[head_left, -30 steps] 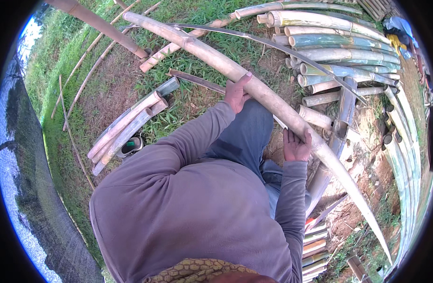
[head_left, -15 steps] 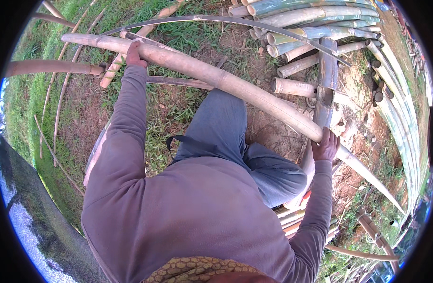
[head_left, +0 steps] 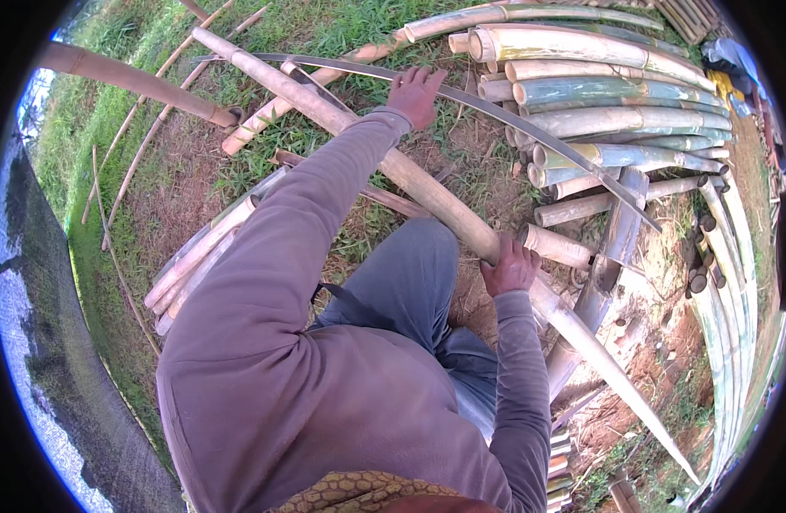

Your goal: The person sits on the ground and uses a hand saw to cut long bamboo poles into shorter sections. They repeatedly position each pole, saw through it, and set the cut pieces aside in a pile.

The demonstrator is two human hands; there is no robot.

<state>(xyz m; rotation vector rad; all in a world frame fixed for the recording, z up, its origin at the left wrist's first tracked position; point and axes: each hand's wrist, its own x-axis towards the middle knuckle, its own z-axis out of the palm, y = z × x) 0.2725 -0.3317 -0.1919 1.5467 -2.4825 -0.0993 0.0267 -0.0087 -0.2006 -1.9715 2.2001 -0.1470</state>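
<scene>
A long pale bamboo pole (head_left: pixel 419 184) slants across my front from the far left to the near right, over my bent knee. My right hand (head_left: pixel 510 266) is wrapped round it, just beyond the knee. Off the pole, my left hand (head_left: pixel 415 96) reaches out with its fingers apart, over a long thin dark curved strip (head_left: pixel 543 137). Whether these fingers touch the strip I cannot tell. The strip spans the far side, crossing over the pole near its far left end. Under the pole's right part lies a thick dark split bamboo piece (head_left: pixel 614 244).
Cut bamboo poles (head_left: pixel 615 120) are stacked at the far right, with long green poles (head_left: pixel 731 342) along the right. Shorter bamboo pieces (head_left: pixel 200 256) lie by my left arm. A thick pole (head_left: pixel 136 85) juts in at the far left. Dark netting (head_left: pixel 68 359) hangs at the left.
My left hand has let go of the bamboo pole and moved right to the thin strip. My right hand has shifted along the pole toward my knee. The view has turned.
</scene>
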